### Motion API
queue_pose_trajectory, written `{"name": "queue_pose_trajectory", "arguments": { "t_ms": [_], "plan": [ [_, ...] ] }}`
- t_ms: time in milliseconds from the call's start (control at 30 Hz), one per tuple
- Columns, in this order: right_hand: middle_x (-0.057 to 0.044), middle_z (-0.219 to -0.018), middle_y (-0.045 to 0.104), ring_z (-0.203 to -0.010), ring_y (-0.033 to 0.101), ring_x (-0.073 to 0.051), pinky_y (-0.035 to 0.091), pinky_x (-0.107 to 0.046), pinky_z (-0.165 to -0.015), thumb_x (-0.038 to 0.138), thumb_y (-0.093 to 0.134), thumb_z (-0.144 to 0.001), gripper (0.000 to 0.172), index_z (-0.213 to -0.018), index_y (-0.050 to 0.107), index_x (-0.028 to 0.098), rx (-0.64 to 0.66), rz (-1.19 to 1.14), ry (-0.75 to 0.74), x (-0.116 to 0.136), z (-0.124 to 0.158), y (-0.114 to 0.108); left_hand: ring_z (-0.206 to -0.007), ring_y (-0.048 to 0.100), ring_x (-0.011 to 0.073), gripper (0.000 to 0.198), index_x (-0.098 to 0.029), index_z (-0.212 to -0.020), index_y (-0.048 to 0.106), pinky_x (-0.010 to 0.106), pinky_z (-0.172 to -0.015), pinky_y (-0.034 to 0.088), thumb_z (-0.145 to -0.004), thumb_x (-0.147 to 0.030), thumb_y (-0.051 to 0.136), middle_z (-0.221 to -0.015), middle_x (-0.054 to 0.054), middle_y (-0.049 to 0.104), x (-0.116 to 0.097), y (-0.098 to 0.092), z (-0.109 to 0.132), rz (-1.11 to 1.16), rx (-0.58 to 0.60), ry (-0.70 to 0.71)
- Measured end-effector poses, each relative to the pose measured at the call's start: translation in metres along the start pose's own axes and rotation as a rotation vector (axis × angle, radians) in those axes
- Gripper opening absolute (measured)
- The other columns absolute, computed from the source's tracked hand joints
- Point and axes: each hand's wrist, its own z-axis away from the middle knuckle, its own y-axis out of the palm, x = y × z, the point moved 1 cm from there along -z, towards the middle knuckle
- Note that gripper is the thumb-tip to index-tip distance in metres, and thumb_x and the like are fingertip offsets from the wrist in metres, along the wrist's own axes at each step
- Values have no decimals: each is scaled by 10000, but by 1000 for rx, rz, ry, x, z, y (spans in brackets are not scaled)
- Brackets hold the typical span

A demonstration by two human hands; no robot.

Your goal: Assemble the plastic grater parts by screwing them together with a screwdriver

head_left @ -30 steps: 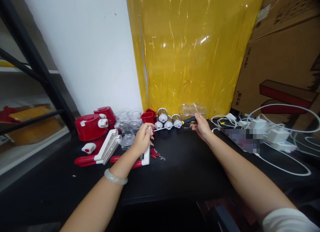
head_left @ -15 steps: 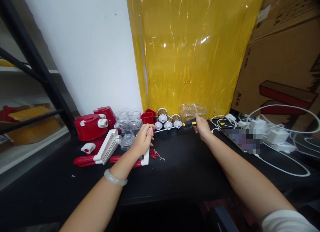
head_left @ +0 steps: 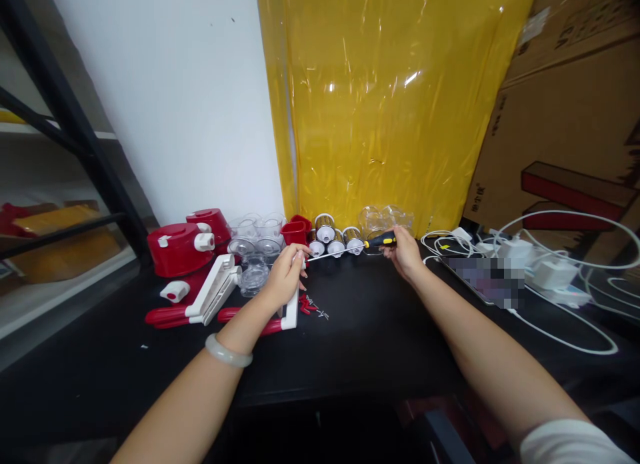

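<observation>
In my right hand (head_left: 406,256) is a screwdriver (head_left: 381,240) with a black-and-yellow handle. Its long thin shaft points left and ends at the fingertips of my left hand (head_left: 287,272). My left hand is closed around the upper part of a white arm with a red handle (head_left: 289,316); the fingers hide where the screwdriver tip meets it. Small red pieces (head_left: 307,305) and several screws (head_left: 324,315) lie just right of that arm. Another white-and-red handle (head_left: 210,294) rests to the left.
Red housings (head_left: 180,249) stand at the left, beside clear plastic cups (head_left: 257,234). Red hoppers (head_left: 295,231), metal grater drums (head_left: 325,229) and clear parts (head_left: 385,219) line the back. At right lie a tablet (head_left: 483,282), white chargers (head_left: 555,274) and cables.
The screwdriver handle has risen slightly and my right hand has shifted a little on it. My left hand stays nearly in place, and the view has moved slightly.
</observation>
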Motion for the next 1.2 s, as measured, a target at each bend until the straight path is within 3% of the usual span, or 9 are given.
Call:
{"name": "queue_pose_trajectory", "arguments": {
  "t_ms": [167,333,500,700,1000,1200],
  "plan": [
    [50,-462,548,-334,487,-96,322,-178,-297,586,615,-793,393,-782,530,202,-44,88,-31,-1,-1,-3,-643,584,140,345,-195,-1093,585,214,-407,513,-958,-457,405,-863,39,519,2,0,0,-47,-1,48],
    [40,-401,508,-268,397,-65,277,-173,-282,563,559,-853,409,-694,506,190,-84,212,-26,-2,0,-6,-675,588,134,332,-202,-1093,590,224,-411,521,-969,-432,386,-1001,65,487,2,0,1,-131,18,107],
    [58,-424,502,-293,415,-67,314,-171,-294,538,570,-853,371,-718,501,200,-112,154,-3,-3,0,-5,-665,587,139,333,-209,-1108,603,232,-415,521,-958,-440,415,-985,65,503,0,0,2,-107,16,87],
    [70,-499,510,-355,474,-79,337,-173,-294,557,616,-806,367,-754,492,216,-139,20,-29,-3,-3,-4,-599,579,142,356,-207,-1103,567,237,-419,533,-925,-498,462,-745,-2,498,-2,1,-1,58,-5,-47],
    [74,-483,496,-336,441,-71,311,-176,-294,529,620,-809,350,-746,488,211,-132,-100,-10,5,4,5,-569,606,128,415,-220,-1093,512,226,-401,512,-849,-549,583,-775,-17,575,-13,0,-2,599,72,-163],
    [79,-496,476,-325,409,-53,301,-170,-302,508,578,-848,330,-747,463,215,-164,-169,12,15,8,11,-540,587,123,510,-196,-1100,538,177,-354,404,-829,-628,572,-851,66,671,-24,-5,-2,814,246,-218]
  ]
}}
